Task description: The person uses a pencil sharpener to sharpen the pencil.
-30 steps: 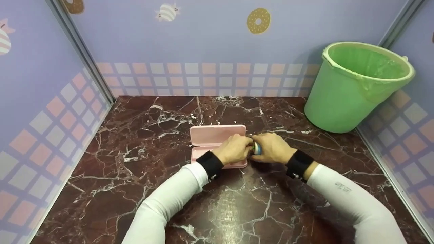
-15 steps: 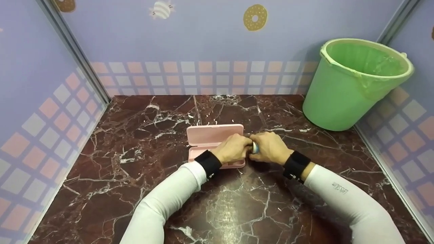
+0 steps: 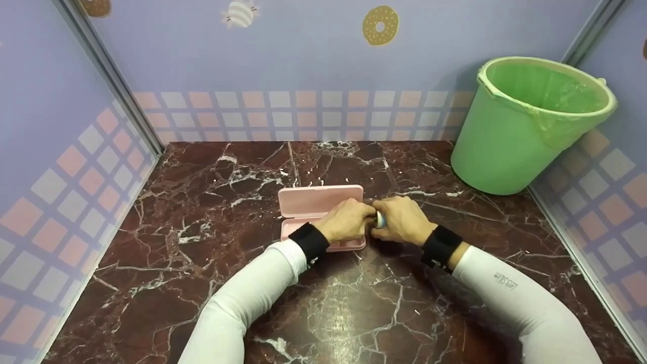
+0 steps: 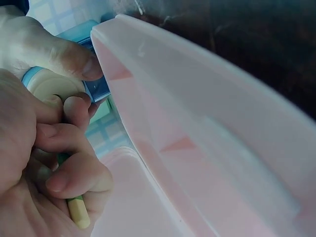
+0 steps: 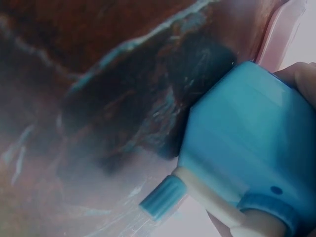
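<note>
In the head view my left hand (image 3: 350, 220) and right hand (image 3: 403, 219) meet over the right end of an open pink pencil case (image 3: 303, 201). My right hand grips a blue crank pencil sharpener (image 5: 237, 128) with a cream arm and a blue knob (image 5: 164, 197). A cream round part (image 4: 47, 85) of it faces my left hand in the left wrist view. The curled fingers of my left hand pinch a green pencil (image 4: 78, 210) with a pale yellow end. Its other end is hidden by my fingers, near the cream part.
A green bucket (image 3: 498, 146) with a bag lining stands at the back right, against the wall. Small white bits (image 3: 311, 183) lie behind the case on the dark marbled table (image 3: 212, 283). Patterned walls close in the back and both sides.
The head view has shifted slightly. Both hands keep their places by the case, and a little less of the sharpener's blue shows between them than one second ago.
</note>
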`<state>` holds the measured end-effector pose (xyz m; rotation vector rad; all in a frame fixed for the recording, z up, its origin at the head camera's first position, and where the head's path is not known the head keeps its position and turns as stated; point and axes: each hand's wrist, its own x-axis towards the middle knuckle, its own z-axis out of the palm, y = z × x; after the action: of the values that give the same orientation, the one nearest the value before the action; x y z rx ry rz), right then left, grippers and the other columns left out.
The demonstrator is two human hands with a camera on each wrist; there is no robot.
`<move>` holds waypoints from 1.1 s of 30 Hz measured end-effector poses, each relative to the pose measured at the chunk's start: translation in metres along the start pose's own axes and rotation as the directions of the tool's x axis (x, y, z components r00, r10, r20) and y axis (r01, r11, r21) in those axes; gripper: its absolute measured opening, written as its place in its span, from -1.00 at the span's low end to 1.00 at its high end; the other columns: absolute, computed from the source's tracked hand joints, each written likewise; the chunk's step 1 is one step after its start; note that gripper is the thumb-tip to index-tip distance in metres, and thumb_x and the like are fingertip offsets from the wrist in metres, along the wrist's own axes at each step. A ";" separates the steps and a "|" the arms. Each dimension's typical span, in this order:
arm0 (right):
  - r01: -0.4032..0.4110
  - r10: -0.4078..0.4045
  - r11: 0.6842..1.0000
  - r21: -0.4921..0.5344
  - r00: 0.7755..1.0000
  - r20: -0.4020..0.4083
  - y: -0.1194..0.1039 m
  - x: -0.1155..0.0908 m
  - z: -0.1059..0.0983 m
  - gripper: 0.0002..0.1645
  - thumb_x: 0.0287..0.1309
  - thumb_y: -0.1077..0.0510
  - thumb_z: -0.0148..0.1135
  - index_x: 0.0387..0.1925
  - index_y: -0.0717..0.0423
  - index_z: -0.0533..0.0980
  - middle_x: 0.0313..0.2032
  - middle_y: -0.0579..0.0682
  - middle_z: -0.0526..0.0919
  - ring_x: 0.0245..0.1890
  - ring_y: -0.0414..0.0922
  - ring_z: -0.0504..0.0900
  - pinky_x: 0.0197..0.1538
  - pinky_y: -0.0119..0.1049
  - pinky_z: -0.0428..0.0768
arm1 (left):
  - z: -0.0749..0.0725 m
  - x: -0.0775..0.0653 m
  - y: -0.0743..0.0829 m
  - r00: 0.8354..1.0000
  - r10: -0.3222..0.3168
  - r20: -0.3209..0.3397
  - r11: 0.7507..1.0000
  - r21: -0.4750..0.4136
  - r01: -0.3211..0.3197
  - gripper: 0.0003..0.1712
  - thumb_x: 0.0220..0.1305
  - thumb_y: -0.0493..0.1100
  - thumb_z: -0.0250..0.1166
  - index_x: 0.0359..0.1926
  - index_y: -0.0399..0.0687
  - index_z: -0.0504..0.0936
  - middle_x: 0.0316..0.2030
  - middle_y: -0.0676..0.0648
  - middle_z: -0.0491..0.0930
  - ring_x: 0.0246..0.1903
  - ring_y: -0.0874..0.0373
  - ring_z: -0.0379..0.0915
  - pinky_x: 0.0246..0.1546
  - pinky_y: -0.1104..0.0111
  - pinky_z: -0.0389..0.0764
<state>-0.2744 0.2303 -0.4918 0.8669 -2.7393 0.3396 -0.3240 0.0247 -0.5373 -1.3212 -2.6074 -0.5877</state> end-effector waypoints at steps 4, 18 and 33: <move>-0.001 0.001 1.000 -0.002 1.000 -0.005 -0.001 0.000 0.000 -0.56 -0.12 -0.10 0.65 -0.34 -0.01 0.57 -0.44 -0.01 0.75 -0.40 0.13 0.78 -0.30 0.20 0.75 | -0.001 0.000 0.000 1.000 0.002 0.010 1.000 -0.002 -0.002 -0.90 0.36 -0.13 0.44 -0.34 0.08 0.71 -0.50 0.04 0.72 -0.52 0.08 0.65 -0.36 0.13 0.77; 0.019 -0.019 1.000 -0.009 0.999 -0.027 -0.001 -0.001 0.001 -0.57 -0.09 -0.08 0.64 -0.34 0.01 0.57 -0.42 0.00 0.78 -0.37 0.14 0.79 -0.27 0.19 0.75 | -0.022 0.001 0.008 0.993 -0.008 0.116 0.998 -0.061 0.015 -0.89 0.38 -0.17 0.42 -0.33 0.04 0.70 -0.52 0.02 0.65 -0.54 0.08 0.51 -0.41 0.19 0.61; 0.015 -0.015 1.000 0.001 1.000 -0.009 0.000 -0.001 0.000 -0.57 -0.07 -0.09 0.65 -0.32 0.00 0.57 -0.42 -0.01 0.78 -0.39 0.13 0.79 -0.29 0.17 0.74 | -0.035 0.004 0.011 0.978 -0.035 0.207 0.998 -0.045 0.045 -0.95 0.36 -0.20 0.41 -0.25 0.08 0.76 -0.45 0.04 0.68 -0.45 0.05 0.54 -0.27 0.13 0.66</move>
<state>-0.2738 0.2311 -0.4923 0.8838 -2.7227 0.3408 -0.3185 0.0191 -0.5013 -1.4176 -2.8076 -0.5509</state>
